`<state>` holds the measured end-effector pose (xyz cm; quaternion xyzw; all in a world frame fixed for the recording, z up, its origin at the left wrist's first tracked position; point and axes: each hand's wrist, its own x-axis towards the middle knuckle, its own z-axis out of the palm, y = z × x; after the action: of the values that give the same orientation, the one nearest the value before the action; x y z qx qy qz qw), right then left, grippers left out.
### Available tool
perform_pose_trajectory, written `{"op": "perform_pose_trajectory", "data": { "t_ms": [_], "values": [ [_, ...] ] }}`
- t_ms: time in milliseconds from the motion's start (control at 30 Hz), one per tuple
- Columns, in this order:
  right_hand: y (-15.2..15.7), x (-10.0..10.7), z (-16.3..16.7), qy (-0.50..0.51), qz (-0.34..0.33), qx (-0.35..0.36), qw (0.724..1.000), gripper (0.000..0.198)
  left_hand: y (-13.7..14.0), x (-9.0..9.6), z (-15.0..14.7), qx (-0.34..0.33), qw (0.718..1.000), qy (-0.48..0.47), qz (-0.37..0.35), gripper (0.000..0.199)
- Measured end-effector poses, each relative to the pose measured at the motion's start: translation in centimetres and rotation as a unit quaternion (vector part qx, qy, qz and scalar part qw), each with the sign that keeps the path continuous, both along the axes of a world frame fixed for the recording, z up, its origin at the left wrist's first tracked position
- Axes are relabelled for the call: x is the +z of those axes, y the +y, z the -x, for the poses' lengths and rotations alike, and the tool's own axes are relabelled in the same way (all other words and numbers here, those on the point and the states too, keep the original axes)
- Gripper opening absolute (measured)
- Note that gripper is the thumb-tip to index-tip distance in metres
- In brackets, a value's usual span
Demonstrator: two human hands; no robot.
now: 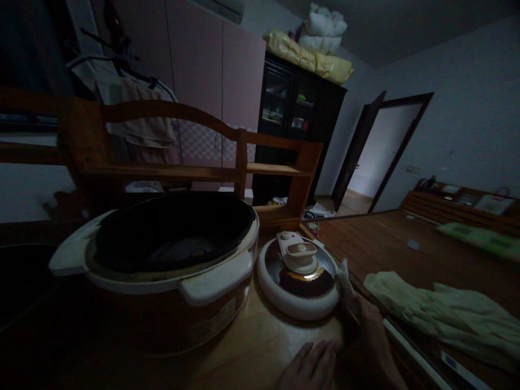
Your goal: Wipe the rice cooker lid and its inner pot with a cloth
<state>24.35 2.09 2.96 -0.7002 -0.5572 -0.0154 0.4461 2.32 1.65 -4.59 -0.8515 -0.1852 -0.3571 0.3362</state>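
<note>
- The right hand [365, 315] is closed on a pale cloth [344, 277], gripping its lower part while the upper end sticks up between the hand and the lid; the light is too dim to tell whether it is fabric or paper
- The round lid [270, 291] lies on the bench [244, 338] just left of the right hand, its brown handle [301, 249] facing up; the cloth is at the lid's right edge, though I cannot tell whether they touch
- The left hand [311, 368] is below the lid, palm down and close to the bench, its fingers laid out and only slightly apart, pointing toward the lid; whether the palm rests on the wood is hidden
- The large cooker [215, 281] stands upright and uncovered to the left of the lid, just beside it and farther from both hands, its dark inside showing
- Right of the right hand, near it, a crumpled pale green cloth [442, 311] lies on a brown wooden surface [365, 235]
</note>
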Motion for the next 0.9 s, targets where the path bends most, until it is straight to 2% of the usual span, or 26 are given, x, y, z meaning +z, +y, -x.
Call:
{"op": "perform_pose_trajectory", "data": {
  "t_ms": [233,367,600,700,900],
  "values": [
    [-2.3,-3.5,2.3,-0.126,-0.035,-0.010,0.991,0.049,-0.3,0.9,0.1,-0.008,1.000,-0.015,0.007,0.037],
    [-3.4,-3.2,3.8,-0.103,-0.008,0.027,0.994,0.051,-0.3,0.9,0.2,-0.013,1.000,-0.015,0.021,0.037],
    [-4.7,-3.3,5.6,0.010,0.045,0.052,0.998,0.048,-0.2,0.7,0.2,-0.037,0.998,0.006,0.042,0.028],
    [-4.9,-4.2,5.9,-0.015,0.033,0.076,0.996,0.046,-0.1,0.0,0.0,-0.042,0.997,0.015,0.056,0.027],
    [-5.5,-5.1,7.7,-0.093,0.016,0.097,0.991,0.047,0.1,-0.5,-0.1,-0.035,0.983,0.127,0.125,0.038]
  ]
}}
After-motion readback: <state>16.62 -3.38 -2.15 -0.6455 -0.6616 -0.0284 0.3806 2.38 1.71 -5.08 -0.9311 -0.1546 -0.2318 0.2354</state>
